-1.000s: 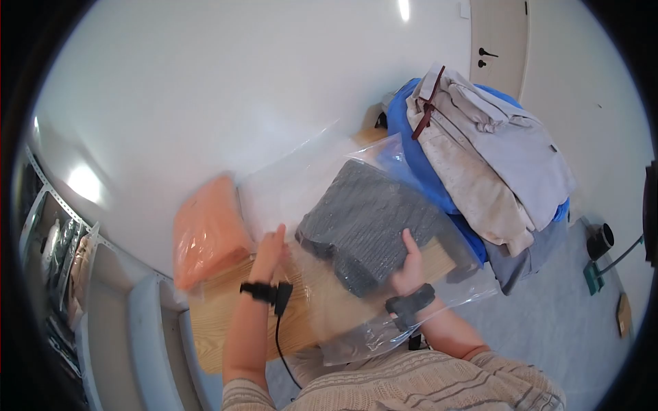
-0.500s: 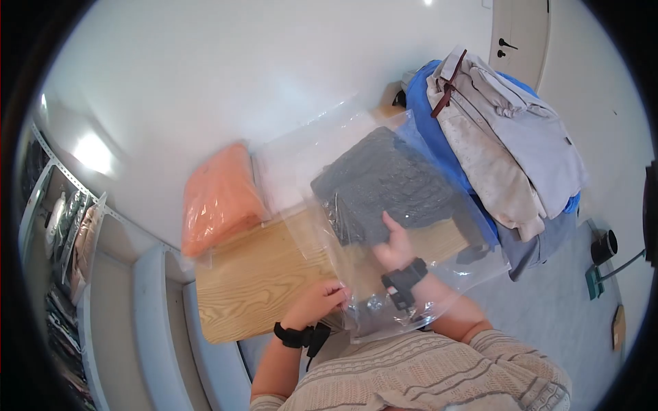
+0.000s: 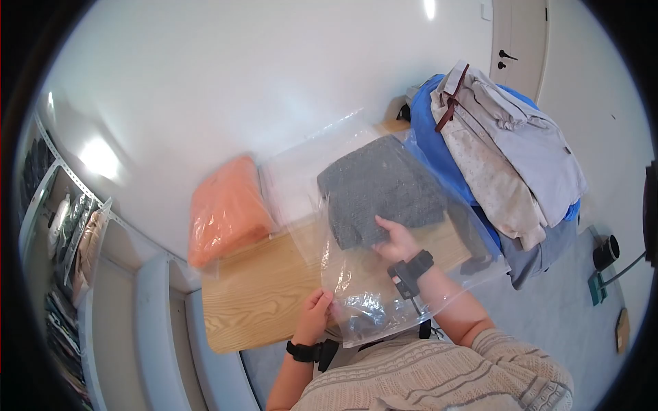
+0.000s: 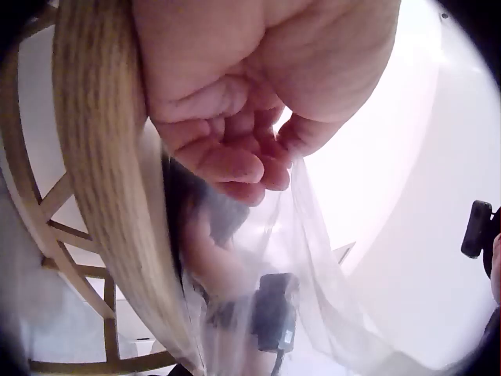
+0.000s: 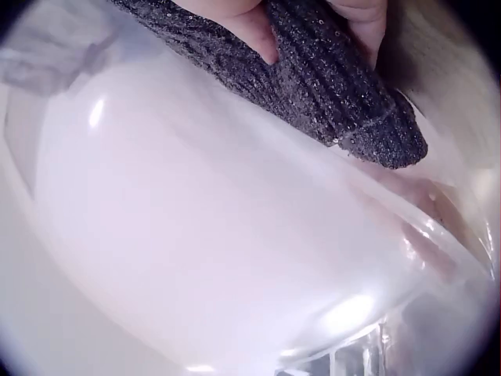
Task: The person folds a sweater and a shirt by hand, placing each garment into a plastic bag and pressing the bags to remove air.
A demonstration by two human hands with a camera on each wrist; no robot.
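Note:
A grey knitted sweater (image 3: 380, 188) lies inside a large clear plastic bag (image 3: 363, 301) on the wooden table (image 3: 257, 294). My right hand (image 3: 392, 236) reaches in through the bag's near mouth and grips the sweater's near edge. In the right wrist view its fingers (image 5: 364, 19) dig into the grey knit (image 5: 329, 86), with the bag film (image 5: 235, 235) below. My left hand (image 3: 317, 308) pinches the bag's open edge at the table's near side. In the left wrist view, curled fingers (image 4: 243, 160) hold the film (image 4: 313, 251) beside the table edge (image 4: 102, 196).
An orange garment in a clear bag (image 3: 226, 209) lies at the table's far left against the white wall. A tall pile of light clothes on a blue cover (image 3: 500, 151) stands to the right. A door (image 3: 521, 41) is beyond it, and shelving (image 3: 62, 240) is at the left.
My left hand left the bag's side, came down to the near open edge and pinched it. My right hand pushed the sweater deeper into the bag, which now lies flatter.

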